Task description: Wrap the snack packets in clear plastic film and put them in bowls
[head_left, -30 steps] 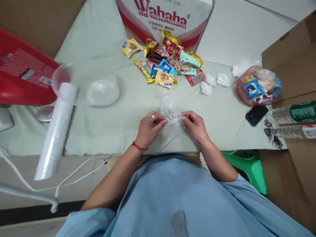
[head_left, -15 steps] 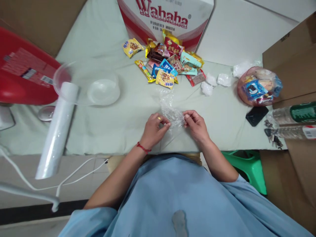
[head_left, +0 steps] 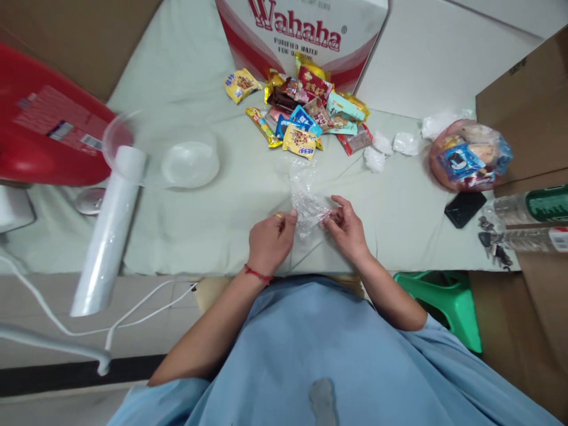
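Observation:
A crumpled sheet of clear plastic film [head_left: 307,204] lies near the table's front edge, between my hands. My left hand [head_left: 270,241] is closed, with thumb and curled fingers pinching the film's left side. On the other side, my right hand [head_left: 346,229] grips the film between thumb and fingers, its index finger raised. Just beyond the film is a pile of wrapped snacks [head_left: 306,109], with a yellow snack packet [head_left: 299,141] at its near edge. Several crumpled white wads [head_left: 375,158] rest to the right of the pile.
At left stand a clear plastic tub [head_left: 190,163], a roll of plastic [head_left: 106,236] overhanging the edge, and a red container [head_left: 48,118]. A Wahaha carton [head_left: 306,35] stands behind. To the right are a pink bowl [head_left: 437,157] of snacks, a black phone [head_left: 465,209], keys and bottles [head_left: 552,204].
My left hand has shifted slightly left and down, its fingers curled tighter. My right hand has turned and moved a little lower, its index finger lifting. The film is bunched differently.

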Demonstrator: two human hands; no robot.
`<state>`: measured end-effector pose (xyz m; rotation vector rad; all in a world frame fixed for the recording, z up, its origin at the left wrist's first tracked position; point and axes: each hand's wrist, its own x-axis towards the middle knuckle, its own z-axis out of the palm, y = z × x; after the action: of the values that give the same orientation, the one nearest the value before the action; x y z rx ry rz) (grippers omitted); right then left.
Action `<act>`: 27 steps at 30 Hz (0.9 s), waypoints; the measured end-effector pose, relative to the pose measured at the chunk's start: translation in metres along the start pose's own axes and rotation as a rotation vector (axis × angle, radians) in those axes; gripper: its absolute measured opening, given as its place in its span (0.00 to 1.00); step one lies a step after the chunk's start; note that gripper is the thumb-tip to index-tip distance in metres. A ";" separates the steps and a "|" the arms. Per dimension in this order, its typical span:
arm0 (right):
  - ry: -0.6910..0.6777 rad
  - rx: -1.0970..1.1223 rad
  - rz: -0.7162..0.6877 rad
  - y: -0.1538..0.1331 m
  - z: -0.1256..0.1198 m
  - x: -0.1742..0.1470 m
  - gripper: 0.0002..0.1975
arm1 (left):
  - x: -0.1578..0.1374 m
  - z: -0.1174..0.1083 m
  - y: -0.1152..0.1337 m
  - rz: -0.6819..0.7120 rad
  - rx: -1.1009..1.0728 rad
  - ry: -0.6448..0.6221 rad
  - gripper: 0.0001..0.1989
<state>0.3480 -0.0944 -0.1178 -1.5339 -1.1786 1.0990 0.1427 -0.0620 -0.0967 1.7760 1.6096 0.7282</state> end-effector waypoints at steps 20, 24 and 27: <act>-0.124 0.406 0.319 -0.013 -0.020 0.009 0.25 | 0.005 -0.009 -0.015 -0.319 -0.826 0.211 0.17; -0.159 0.157 0.181 -0.016 -0.022 0.008 0.24 | -0.004 -0.016 -0.020 -0.275 -0.683 0.062 0.14; -0.144 -0.139 -0.036 -0.023 -0.020 0.012 0.23 | -0.011 -0.024 -0.026 -0.204 -0.475 -0.083 0.12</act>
<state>0.3649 -0.0811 -0.0923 -1.5524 -1.4014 1.1390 0.1068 -0.0695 -0.1005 1.2664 1.3936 0.8432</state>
